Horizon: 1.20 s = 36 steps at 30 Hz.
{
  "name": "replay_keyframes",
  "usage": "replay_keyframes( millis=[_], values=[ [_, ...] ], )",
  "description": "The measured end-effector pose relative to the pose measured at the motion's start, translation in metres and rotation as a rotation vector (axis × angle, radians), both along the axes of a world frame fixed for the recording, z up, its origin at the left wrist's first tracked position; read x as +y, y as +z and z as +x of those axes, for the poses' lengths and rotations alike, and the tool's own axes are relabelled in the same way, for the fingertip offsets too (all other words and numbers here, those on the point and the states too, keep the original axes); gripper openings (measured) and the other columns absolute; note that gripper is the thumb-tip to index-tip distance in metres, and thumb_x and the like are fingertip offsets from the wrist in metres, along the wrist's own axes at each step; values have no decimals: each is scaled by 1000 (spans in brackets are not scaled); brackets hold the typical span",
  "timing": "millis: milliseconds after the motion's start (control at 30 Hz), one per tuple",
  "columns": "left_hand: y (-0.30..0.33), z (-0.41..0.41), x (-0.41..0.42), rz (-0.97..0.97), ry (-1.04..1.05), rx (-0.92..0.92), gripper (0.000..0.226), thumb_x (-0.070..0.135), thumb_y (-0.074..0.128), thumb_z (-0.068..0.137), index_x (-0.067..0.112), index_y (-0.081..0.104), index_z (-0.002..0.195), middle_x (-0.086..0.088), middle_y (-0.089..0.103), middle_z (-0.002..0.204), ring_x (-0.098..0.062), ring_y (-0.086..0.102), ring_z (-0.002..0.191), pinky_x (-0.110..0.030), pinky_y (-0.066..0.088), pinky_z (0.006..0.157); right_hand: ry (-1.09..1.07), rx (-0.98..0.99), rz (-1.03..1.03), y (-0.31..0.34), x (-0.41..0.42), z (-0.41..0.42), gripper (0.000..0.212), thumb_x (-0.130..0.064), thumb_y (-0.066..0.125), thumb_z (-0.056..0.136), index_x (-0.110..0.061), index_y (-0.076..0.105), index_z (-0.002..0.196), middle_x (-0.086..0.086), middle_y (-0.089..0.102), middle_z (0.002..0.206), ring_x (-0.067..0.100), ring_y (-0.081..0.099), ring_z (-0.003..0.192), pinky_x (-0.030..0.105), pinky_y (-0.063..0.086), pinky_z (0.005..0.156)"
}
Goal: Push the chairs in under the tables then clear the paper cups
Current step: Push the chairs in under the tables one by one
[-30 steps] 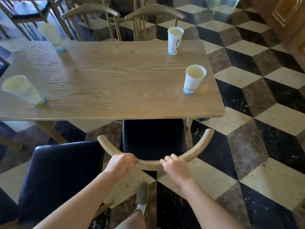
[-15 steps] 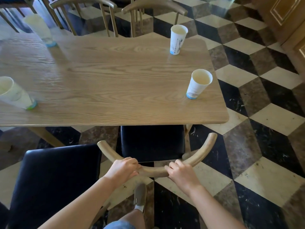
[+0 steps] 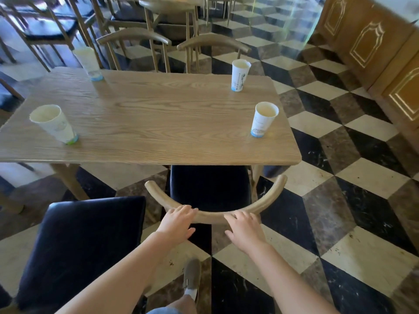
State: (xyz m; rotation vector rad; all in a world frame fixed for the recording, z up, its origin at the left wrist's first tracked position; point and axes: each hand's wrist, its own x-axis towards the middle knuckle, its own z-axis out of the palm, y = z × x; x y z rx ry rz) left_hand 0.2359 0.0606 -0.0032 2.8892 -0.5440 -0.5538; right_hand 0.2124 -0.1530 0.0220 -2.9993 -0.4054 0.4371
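A chair with a curved wooden back rail (image 3: 267,198) and a dark seat (image 3: 209,186) stands partly under the near edge of the wooden table (image 3: 158,123). My left hand (image 3: 179,220) and my right hand (image 3: 244,230) lie flat on the rail's middle, fingers spread, not curled around it. Several white paper cups stand upright on the table: one at the far right (image 3: 239,75), one at the near right (image 3: 264,120), one at the near left (image 3: 53,124), and a blurred one at the far left (image 3: 89,63).
A second dark-seated chair (image 3: 84,245) stands out from the table at my left. Two wooden chairs (image 3: 133,37) (image 3: 213,41) face the table's far side. More chairs and tables crowd the back left. A panelled wooden wall (image 3: 374,41) runs along the right. My shoe (image 3: 191,279) is on the chequered floor.
Both hands have loosened from a closed grip on the chair's back rail to flat, spread fingers resting on it. The view has tilted up, showing more of the room.
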Motion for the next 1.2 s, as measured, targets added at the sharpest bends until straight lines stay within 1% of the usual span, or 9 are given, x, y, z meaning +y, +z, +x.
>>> replay_keyframes(
  millis=[233,367,533,633,767,867,967,1100,1200],
  values=[
    [31,-102,11,-80,144,-248,26,33,48,91,20,59,111,2,63,106,-18,59,96,-30,49,75,89,-128,95,23,38,-63,32,-35,50,95,-19,55,122,5,60,117,24,52,110,41,39,99],
    [58,-169,38,-29,92,-319,8,23,73,74,16,69,77,2,66,73,-17,64,66,-27,53,52,169,-152,153,30,75,-103,33,-37,49,95,-18,56,121,5,61,117,25,53,109,40,41,93],
    [71,-217,77,-121,318,-386,12,20,67,81,8,67,81,-7,66,76,-25,64,69,-34,54,61,265,-147,187,39,119,-140,33,-36,48,95,-17,55,121,5,59,118,24,52,110,39,41,94],
    [70,-236,100,-121,366,-380,20,27,57,88,11,65,98,-4,66,92,-22,63,85,-34,52,73,281,-155,207,45,140,-156,33,-35,49,94,-17,55,122,4,61,116,23,53,108,37,42,93],
    [76,-255,137,-165,339,-407,22,25,61,86,20,60,107,0,65,87,-19,63,77,-31,50,66,280,-161,178,49,172,-173,35,-36,49,94,-18,53,124,3,59,117,22,51,109,37,41,94],
    [79,-269,180,-153,286,-425,26,20,80,69,18,65,90,1,64,67,-19,63,58,-27,54,51,259,-169,168,47,210,-186,37,-36,51,93,-19,52,126,3,59,119,22,51,111,36,41,95],
    [73,-294,240,-185,342,-377,22,22,76,72,13,69,90,-3,68,78,-23,65,69,-32,55,64,279,-166,145,37,264,-205,40,-36,53,91,-19,50,128,2,56,122,22,49,113,37,40,96],
    [61,-337,322,-138,310,-349,15,15,76,67,14,65,78,-2,63,71,-25,63,64,-31,53,60,300,-96,94,20,336,-238,42,-38,53,90,-22,48,129,1,51,128,23,46,118,37,42,96],
    [50,-358,368,-173,350,-335,14,16,68,74,12,65,88,-5,65,85,-28,62,78,-37,52,70,288,-62,94,13,376,-258,47,-38,55,90,-22,45,133,2,50,130,22,44,120,37,38,100]
  ],
)
